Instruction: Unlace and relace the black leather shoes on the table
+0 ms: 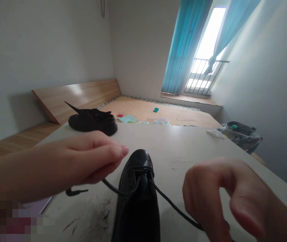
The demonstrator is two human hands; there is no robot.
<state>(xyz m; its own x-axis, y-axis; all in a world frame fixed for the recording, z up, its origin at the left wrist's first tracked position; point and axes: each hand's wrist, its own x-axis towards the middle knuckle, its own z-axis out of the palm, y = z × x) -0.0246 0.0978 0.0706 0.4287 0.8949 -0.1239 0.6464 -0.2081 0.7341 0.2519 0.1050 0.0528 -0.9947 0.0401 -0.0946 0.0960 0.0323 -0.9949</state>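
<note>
White, scuffed tabletop [178, 148] bearing a black leather lace-up shoe [139, 201], upright between the hands, toe pointing away; a second black shoe [93, 123] stands beyond the left hand [98, 158]. The right hand [214, 188] has curled fingers, thumb apart; whether they grip is hidden. The left fingers close on a thin black cord lace [171, 203], its stiff tip [80, 192] hanging free. Step in hand, apparently: drawing both ends through the lowest eyelets. Next, threading calls for a pinch nearer the tip.
</note>
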